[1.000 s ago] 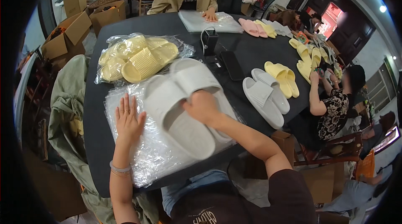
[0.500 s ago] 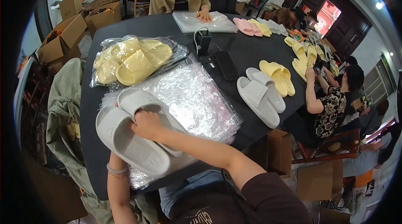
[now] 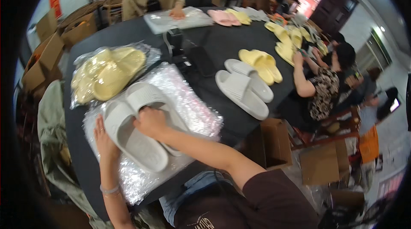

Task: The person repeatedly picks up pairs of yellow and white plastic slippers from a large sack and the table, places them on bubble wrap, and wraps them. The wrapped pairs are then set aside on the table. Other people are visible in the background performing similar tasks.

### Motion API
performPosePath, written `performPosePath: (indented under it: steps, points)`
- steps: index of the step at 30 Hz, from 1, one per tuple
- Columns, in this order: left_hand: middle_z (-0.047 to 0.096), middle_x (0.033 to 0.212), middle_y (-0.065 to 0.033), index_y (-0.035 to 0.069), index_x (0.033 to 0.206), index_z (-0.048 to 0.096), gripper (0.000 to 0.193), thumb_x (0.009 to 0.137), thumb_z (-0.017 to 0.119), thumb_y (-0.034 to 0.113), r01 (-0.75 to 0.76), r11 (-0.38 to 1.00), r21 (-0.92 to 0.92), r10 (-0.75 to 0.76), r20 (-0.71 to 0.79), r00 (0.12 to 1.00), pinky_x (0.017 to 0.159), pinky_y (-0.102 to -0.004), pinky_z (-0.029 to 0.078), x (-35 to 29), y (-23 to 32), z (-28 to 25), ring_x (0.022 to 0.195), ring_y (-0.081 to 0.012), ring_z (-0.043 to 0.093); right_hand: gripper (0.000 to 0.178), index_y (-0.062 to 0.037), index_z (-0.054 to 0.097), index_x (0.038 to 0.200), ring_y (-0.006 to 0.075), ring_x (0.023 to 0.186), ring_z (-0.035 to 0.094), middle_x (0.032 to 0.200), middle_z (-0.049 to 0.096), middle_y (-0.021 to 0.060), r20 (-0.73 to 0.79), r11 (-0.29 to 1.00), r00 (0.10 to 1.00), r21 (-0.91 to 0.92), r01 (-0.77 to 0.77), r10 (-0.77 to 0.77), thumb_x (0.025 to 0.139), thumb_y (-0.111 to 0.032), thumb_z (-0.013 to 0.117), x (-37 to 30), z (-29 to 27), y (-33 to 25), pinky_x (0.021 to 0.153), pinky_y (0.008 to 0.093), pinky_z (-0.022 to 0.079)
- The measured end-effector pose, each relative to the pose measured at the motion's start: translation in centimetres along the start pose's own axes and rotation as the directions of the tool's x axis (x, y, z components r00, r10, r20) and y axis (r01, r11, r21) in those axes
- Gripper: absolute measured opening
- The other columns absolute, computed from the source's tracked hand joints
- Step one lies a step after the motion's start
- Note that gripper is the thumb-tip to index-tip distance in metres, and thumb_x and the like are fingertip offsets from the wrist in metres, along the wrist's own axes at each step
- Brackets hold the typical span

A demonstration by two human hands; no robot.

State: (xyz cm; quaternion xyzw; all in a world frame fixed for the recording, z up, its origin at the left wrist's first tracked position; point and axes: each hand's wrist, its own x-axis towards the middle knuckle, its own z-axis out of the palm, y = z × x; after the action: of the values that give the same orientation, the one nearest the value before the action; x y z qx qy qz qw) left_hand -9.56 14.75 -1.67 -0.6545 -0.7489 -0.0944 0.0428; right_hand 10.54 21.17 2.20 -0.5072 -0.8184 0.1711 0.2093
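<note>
On the near left of the table [image 3: 214, 43]: grey slippers [image 3: 143, 148], one pair, were over a stack of clear bags [image 3: 190, 96]; whether they rested on it was unclear.
Right hand [image 3: 152, 122]: closed around both slippers' inner edges by the straps, fingertips hidden.
Left hand [image 3: 107, 141]: fingers straight, gripping nothing visible, it reappeared beside the pair's left edge after being covered.
Shift: the pair had moved left within a second, seemingly freeing the stack's right part for handling.
</note>
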Motion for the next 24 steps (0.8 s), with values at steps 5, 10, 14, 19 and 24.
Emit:
performPosePath:
  steps: [5, 10, 14, 19, 24]
  points:
    - [0.050, 0.132, -0.0112, 0.002, 0.136, 0.045, 0.044, 0.095, 0.048, 0.018, 0.091, 0.809, -0.581, -0.193, -0.116, 0.974, 0.097, -0.0327, 0.040, 0.8, -2.5, -1.2, 0.115, -0.0201, 0.051, 0.045, 0.0027, 0.065, 0.094, 0.0332, 0.089, 0.063, 0.094, 0.065, 0.0201, -0.096, 0.998, 0.995, 0.039, 0.043, -0.039, 0.080, -0.040, 0.060, -0.1, 1.4, 0.4, 0.075, 0.0450, 0.050]
    - [0.049, 0.137, -0.0119, -0.001, 0.136, 0.044, 0.038, 0.099, 0.041, 0.007, -0.133, 0.662, -0.738, -0.398, -0.496, 0.772, 0.103, -0.0315, 0.036, 0.6, -1.7, -3.6, 0.126, -0.0206, 0.047, 0.045, 0.0046, 0.064, 0.094, 0.0342, 0.100, 0.058, 0.097, 0.063, 0.0203, -0.008, 0.997, 0.997, 0.029, 0.076, -0.075, 0.080, -0.039, 0.063, -0.6, 1.4, 0.2, 0.078, 0.0451, 0.049]
    - [0.032, 0.149, -0.0143, 0.004, 0.142, 0.035, 0.045, 0.099, 0.044, 0.014, -0.279, 0.941, -0.193, 0.064, -0.707, 0.704, 0.111, -0.0415, 0.025, 0.2, 2.4, -6.1, 0.139, -0.0298, 0.028, 0.050, 0.0067, 0.062, 0.101, 0.0362, 0.101, 0.057, 0.099, 0.062, 0.0210, 0.007, 0.990, 0.990, -0.022, 0.139, -0.139, 0.079, -0.039, 0.064, -2.0, -1.9, -0.2, 0.081, 0.0451, 0.047]
    - [0.018, 0.154, -0.0156, 0.014, 0.150, 0.015, 0.067, 0.095, 0.053, 0.022, -0.169, 0.965, 0.201, 0.262, -0.793, 0.549, 0.112, -0.0485, 0.018, -1.0, 3.0, -5.7, 0.142, -0.0352, 0.018, 0.054, 0.0051, 0.058, 0.112, 0.0351, 0.103, 0.056, 0.104, 0.061, 0.0177, -0.069, 0.847, 0.962, 0.462, 0.264, -0.263, 0.078, -0.035, 0.067, -4.2, -5.7, -5.7, 0.087, 0.0431, 0.044]
    - [0.008, 0.156, -0.0186, 0.019, 0.151, 0.006, 0.080, 0.091, 0.058, 0.028, -0.212, 0.971, 0.114, 0.220, -0.778, 0.588, 0.113, -0.0525, 0.007, -1.6, 2.5, -4.6, 0.143, -0.0411, 0.004, 0.052, 0.0011, 0.056, 0.115, 0.0298, 0.099, 0.057, 0.101, 0.062, 0.0128, -0.395, 0.649, 0.864, 0.575, 0.498, -0.312, 0.074, -0.027, 0.070, -3.9, -4.3, -8.6, 0.093, 0.0414, 0.037]
